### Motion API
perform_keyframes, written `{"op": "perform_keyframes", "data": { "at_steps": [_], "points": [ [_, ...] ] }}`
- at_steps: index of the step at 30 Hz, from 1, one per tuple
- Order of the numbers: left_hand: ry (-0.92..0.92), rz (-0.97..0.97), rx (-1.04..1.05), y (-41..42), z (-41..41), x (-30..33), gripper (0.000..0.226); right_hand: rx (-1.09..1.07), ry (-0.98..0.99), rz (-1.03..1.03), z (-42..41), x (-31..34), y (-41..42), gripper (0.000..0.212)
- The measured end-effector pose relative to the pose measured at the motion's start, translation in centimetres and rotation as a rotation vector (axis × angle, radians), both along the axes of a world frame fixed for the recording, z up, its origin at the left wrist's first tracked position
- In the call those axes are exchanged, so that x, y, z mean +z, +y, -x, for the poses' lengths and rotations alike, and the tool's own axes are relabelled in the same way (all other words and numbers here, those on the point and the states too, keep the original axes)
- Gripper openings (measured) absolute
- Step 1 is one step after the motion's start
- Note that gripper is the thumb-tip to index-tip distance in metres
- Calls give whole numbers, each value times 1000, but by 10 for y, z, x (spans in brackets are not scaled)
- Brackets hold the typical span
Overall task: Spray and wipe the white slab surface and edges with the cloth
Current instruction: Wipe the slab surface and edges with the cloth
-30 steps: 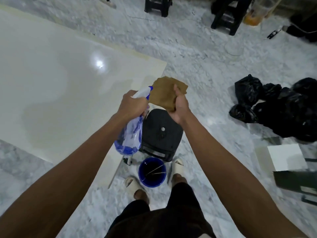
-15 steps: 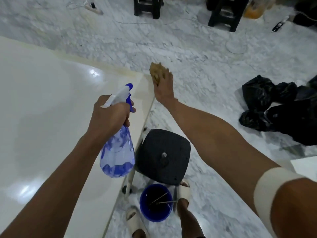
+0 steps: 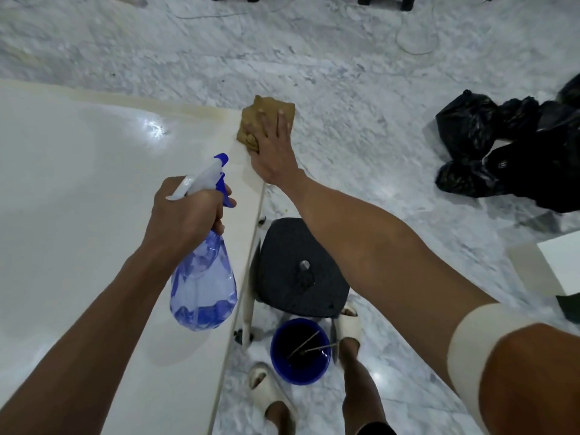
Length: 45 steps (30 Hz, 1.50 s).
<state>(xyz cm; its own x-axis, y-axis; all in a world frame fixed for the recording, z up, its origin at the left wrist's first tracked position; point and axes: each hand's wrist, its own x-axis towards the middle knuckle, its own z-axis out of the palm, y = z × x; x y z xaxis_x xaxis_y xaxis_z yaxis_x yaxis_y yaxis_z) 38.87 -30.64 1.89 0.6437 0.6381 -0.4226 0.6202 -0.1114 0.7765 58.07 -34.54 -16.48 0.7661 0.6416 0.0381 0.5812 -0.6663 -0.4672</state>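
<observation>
The glossy white slab [image 3: 78,199] fills the left half of the view, its right edge running from the far corner down toward me. My right hand [image 3: 273,152] presses a crumpled brown cloth [image 3: 266,111] flat onto the slab's far right corner, part of the cloth hanging past the edge. My left hand [image 3: 188,211] grips the neck of a translucent blue spray bottle [image 3: 204,284] above the slab near its right edge, nozzle pointing toward the cloth, a finger on the blue trigger.
A black stool [image 3: 298,268] stands beside the slab's edge under my right forearm, a blue bucket [image 3: 301,353] with sticks in front of it between my sandalled feet. Black plastic bags [image 3: 502,149] lie on the marble floor at right. A white box [image 3: 561,262] sits at far right.
My right hand went from holding the cloth up by the bottle to reaching out and laying it flat on the slab's corner. The view shifted down and closer to the slab.
</observation>
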Motion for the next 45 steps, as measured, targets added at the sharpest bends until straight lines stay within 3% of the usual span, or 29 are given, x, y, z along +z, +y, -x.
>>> {"op": "perform_keyframes", "data": {
  "at_steps": [5, 14, 17, 20, 22, 24, 33, 43, 45],
  "points": [
    [25, -11, -28, 2, 7, -5, 22, -11, 26, -89, -3, -9, 7, 58],
    [58, -24, -36, -5, 16, -3, 25, -52, -40, -133, 16, -6, 4, 42],
    [58, -30, -27, -7, 21, 1, 24, 25, -162, -118, 28, -9, 0, 43],
    [56, -41, -61, -8, 30, 6, 23, 2, -120, -65, 42, -5, 1, 57],
    [53, -40, -78, -8, 38, 7, 22, 2, -108, -25, 58, 3, -5, 53],
    [43, -53, -97, -8, 50, 7, 25, 14, -235, 62, 72, 7, -12, 50],
    [27, -28, -191, -12, 122, 1, 22, -88, 14, -167, 153, -7, -23, 45],
    [89, -31, -246, -22, 198, -4, 19, -148, -66, -203, 245, -26, -37, 44],
    [95, -32, -245, -25, 210, -2, 31, -134, -50, -244, 266, -28, -38, 43]
  ]
}}
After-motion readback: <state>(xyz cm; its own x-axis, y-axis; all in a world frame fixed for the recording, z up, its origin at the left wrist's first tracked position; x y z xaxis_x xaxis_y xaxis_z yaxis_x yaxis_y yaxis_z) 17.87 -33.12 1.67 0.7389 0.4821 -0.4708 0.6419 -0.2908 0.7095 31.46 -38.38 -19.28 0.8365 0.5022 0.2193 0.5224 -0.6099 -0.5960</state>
